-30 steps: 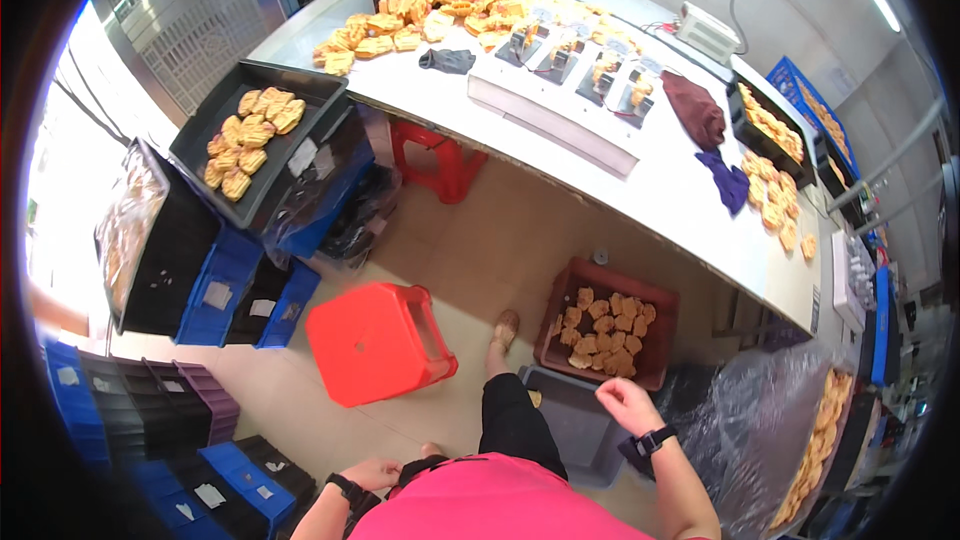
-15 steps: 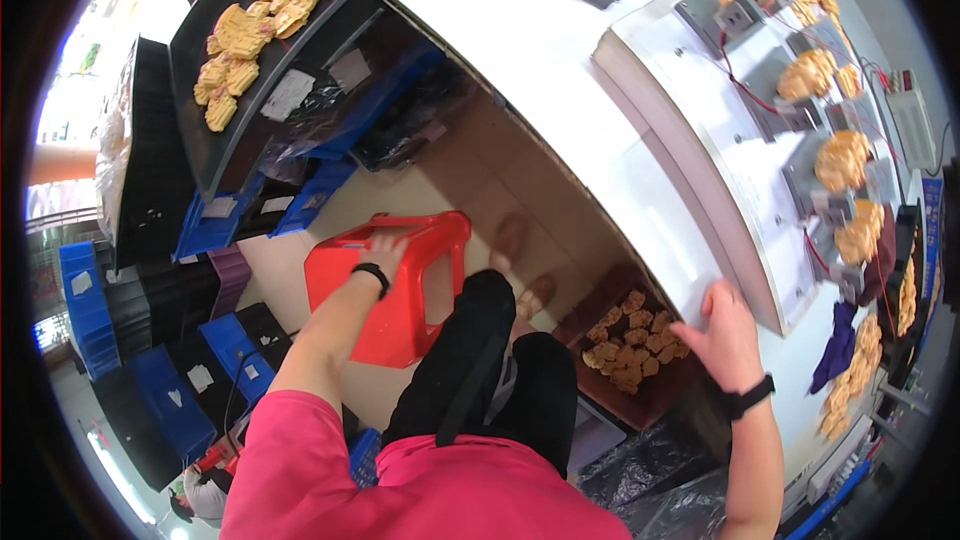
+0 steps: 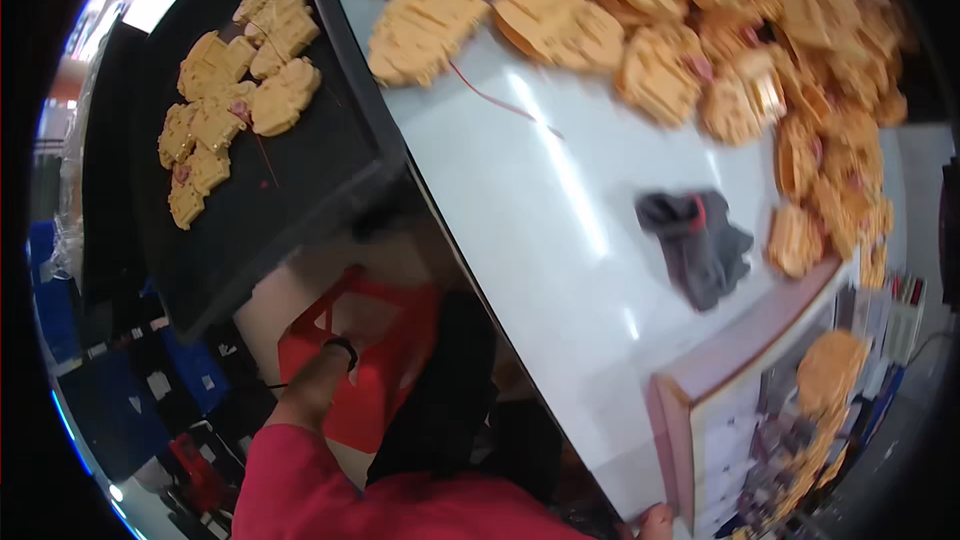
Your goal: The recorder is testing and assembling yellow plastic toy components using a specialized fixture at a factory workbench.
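Observation:
My left hand (image 3: pixel 365 323) is down at the red plastic stool (image 3: pixel 365 405), against its upper part. The fingers are dark and smeared there, so their grip is unclear. At the bottom edge, only a small part of my right hand (image 3: pixel 655 520) shows, at the white table (image 3: pixel 520 200) beside the corner of a white panel fixture (image 3: pixel 690 410). Its fingers are mostly cut off. A dark grey glove (image 3: pixel 700 250) with a red band lies crumpled on the tabletop, away from both hands.
Many yellow-orange moulded plastic shells (image 3: pixel 640 70) are heaped along the table's far side, some with thin red wires. To the left, a black tray (image 3: pixel 290 180) holds several more. Blue and black bins (image 3: pixel 190 370) stand beyond it. A small pale device (image 3: pixel 905 320) sits at the right.
The view has swung toward the table's far end, bringing the heap, the glove and the black tray closer. My left hand stays at the stool. My right hand has dropped to the bottom edge.

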### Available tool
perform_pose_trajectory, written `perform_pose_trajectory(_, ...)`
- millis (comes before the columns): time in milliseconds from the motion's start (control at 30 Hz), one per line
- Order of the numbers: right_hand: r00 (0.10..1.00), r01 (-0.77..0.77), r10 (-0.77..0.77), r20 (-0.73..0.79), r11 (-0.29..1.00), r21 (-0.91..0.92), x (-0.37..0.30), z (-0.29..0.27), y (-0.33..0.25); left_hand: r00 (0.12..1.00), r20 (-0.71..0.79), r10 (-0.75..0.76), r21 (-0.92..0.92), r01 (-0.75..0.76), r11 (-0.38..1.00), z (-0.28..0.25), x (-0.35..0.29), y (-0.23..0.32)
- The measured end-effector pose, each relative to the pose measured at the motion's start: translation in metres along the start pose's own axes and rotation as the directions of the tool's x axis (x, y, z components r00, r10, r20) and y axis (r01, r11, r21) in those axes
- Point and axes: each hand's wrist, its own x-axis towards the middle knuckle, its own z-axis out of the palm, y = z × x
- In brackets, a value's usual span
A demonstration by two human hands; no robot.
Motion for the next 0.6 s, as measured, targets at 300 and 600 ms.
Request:
perform_pose_trajectory(300, 0.890, -0.436, 0.367, 0.269, 0.857, 0.275, -0.005, 0.036, 0.070, 0.953, 0.276, -0.123, -0.654, 0.280, 0.702, 0.011, 0.019, 0.054)
perform_pose_trajectory(600, 0.974, -0.183, 0.166, 0.152, 0.977, 0.107, 0.010, 0.012, 0.025, 0.927, 0.371, -0.045, -0.768, 0.334, 0.546, 0.037, 0.031, 0.039)
